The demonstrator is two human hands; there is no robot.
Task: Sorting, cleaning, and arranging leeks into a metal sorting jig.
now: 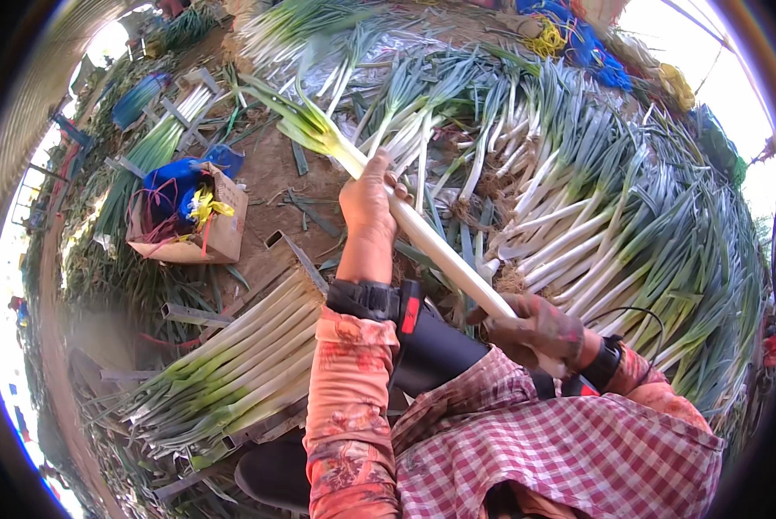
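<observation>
A long leek [444, 251] lies slantwise across both my hands, its pale green top pointing up and left. My left hand [371, 203] is closed round the upper white shaft. Lower down, my right hand [535, 329], in a dirty brown glove, grips the leek near its lower end; the fingers partly hide that end. To the left of my legs, a bundle of trimmed leeks [250, 355] lies side by side in a metal frame [196, 316]. A large pile of untrimmed leeks [578, 225], many with roots on, spreads to my right.
A cardboard box [228, 216] with blue, yellow and red plastic stands at the left. Beyond it, another leek bundle [167, 130] rests in a frame. Cut leaves litter the ground. Blue plastic [591, 48] and yellow string [545, 39] lie at the far right.
</observation>
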